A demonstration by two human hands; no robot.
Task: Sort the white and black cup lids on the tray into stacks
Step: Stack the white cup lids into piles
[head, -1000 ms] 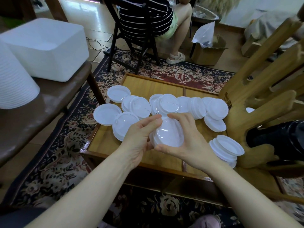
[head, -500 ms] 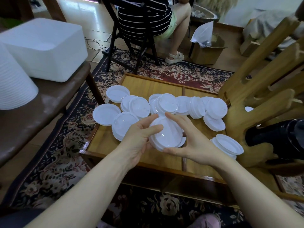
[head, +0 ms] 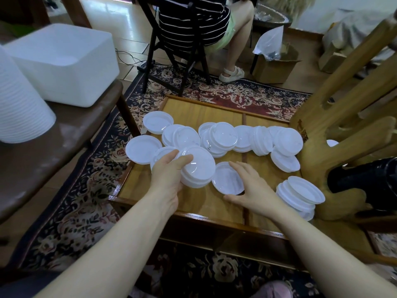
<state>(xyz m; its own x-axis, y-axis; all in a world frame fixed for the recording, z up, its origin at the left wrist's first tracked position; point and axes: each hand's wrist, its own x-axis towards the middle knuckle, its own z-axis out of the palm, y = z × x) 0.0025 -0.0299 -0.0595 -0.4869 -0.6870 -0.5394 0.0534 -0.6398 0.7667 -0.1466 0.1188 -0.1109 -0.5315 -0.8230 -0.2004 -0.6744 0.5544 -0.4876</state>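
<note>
Moved: stack [head: 198,168] now gripped by left hand [head: 169,175] alone, at frame centre over tray [head: 193,203].
Right hand [head: 250,188]: released from stack, fingers spread around single lid [head: 227,178], just right.

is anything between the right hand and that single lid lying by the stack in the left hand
Nothing visible. The right hand is already at the single lid, fingers along its right edge and thumb near its front rim. The stack in the left hand sits just left of it.

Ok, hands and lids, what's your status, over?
Left hand grips the small lid stack. Right hand open, fingers on a single lid. Loose white lids unsorted on tray. Nothing blocking.
</note>
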